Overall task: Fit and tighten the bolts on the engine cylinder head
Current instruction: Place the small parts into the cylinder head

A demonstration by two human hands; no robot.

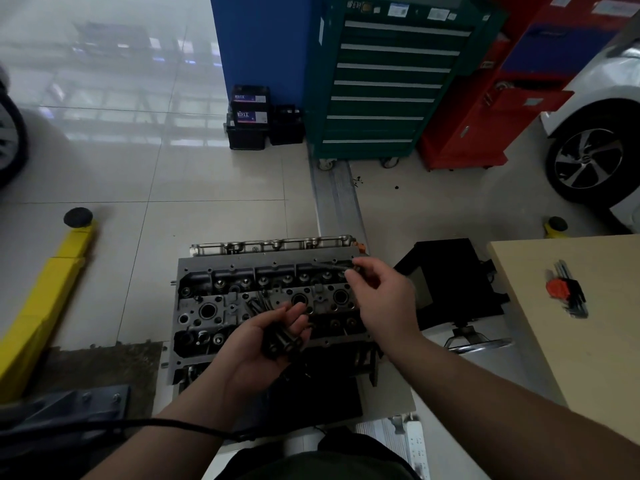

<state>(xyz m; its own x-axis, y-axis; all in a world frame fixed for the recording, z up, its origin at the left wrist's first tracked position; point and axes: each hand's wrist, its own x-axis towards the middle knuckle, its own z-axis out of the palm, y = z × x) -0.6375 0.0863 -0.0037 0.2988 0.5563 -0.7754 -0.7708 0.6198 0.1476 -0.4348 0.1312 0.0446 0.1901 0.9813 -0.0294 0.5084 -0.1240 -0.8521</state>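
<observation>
Bolts (282, 339): a bunch in the left hand (263, 344), fingers curled round them.
Right hand (377, 299): pinches one bolt (332, 266) over the far right of the cylinder head (221, 306).

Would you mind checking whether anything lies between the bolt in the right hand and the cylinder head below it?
Nothing visible does: the right hand pinches a bolt over the cylinder head's far right corner.
</observation>
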